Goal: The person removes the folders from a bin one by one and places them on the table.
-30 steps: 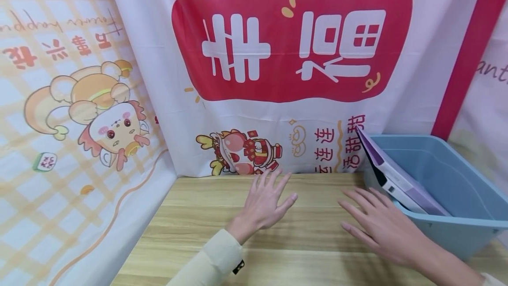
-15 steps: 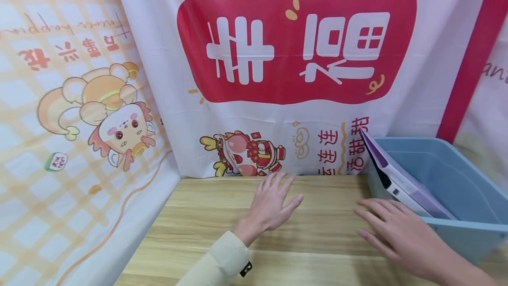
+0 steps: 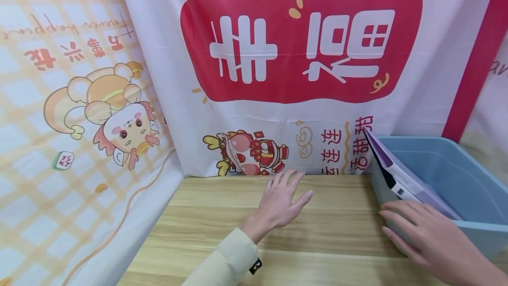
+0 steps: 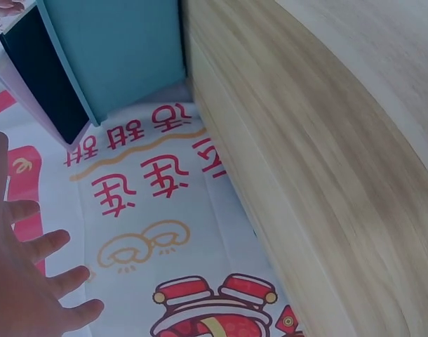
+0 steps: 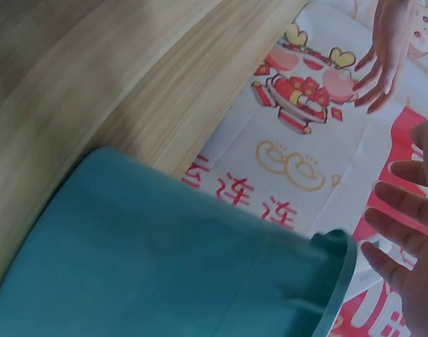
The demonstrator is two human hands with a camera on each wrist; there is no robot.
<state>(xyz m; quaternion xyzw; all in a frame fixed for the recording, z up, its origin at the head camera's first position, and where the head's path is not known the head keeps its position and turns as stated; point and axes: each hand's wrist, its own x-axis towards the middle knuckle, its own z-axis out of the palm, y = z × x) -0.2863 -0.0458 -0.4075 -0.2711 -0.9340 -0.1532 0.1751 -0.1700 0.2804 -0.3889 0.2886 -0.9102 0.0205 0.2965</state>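
My left hand [image 3: 279, 202] hovers over the wooden table [image 3: 214, 220] with fingers spread, holding nothing. At the right, my right hand [image 3: 432, 239] reaches beside a light blue plastic bin [image 3: 468, 167], its fingers loosely extended and overlapping the bin's near side in the head view. The right wrist view has those fingers [image 5: 403, 210] close to the bin's rim [image 5: 347, 274], with a gap showing between. A flat purple-and-white case-like thing [image 3: 412, 184] with a black edge leans in the bin, its upper corner sticking out above the rim. Its lower part is hidden inside.
Behind the table hangs a white cloth [image 3: 285, 140] printed with a red panel and cartoon figures. Another printed cloth [image 3: 79, 153] with an orange check borders the left side. The bin stands at the table's right, near the back cloth.
My right hand has moved right, toward the bin's near side. My left hand has shifted slightly right, still spread. The head view has turned a little left; the case stays in the bin.
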